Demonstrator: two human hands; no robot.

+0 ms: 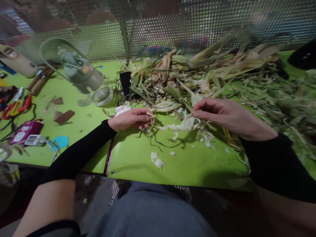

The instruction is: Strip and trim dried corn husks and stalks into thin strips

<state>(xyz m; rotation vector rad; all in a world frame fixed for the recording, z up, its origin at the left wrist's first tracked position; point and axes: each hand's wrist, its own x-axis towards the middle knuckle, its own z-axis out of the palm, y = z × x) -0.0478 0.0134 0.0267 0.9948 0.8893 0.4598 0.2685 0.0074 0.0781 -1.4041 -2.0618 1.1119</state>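
My left hand rests on the green table with its fingers curled, pinching one end of a pale corn husk strip. Over to the right, my right hand pinches the other end of the same husk, fingers pressed together. The husk hangs slack between the two hands, just above the table. Behind them lies a big heap of dry husks and leaves. Small torn husk bits lie in front of the hands.
A small desk fan lies tipped at the back left beside a clear round dish. Scissors with red and yellow handles, a purple box, brown paper pieces and a dark phone lie about. A perforated metal screen closes the far edge.
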